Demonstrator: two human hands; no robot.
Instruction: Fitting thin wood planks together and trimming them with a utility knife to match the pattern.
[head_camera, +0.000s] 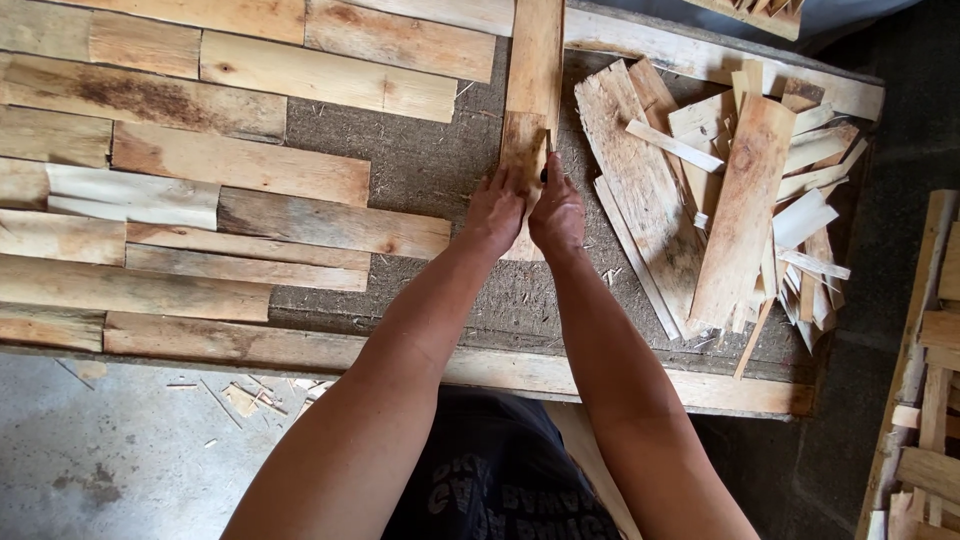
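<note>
A long narrow wooden plank (535, 70) lies lengthwise on the workbench (420, 165), running away from me. My left hand (493, 212) presses on the plank's near end from the left. My right hand (557, 212) sits beside it on the right, fingers curled at the plank's edge around a small dark object that is mostly hidden. Both hands touch each other over the wood.
Rows of flat wooden boards (240, 165) are laid side by side on the left of the bench. A heap of wood scraps and slats (740, 200) lies on the right. More lumber (930, 400) is stacked on the floor at the far right. Splinters (245, 395) litter the concrete floor.
</note>
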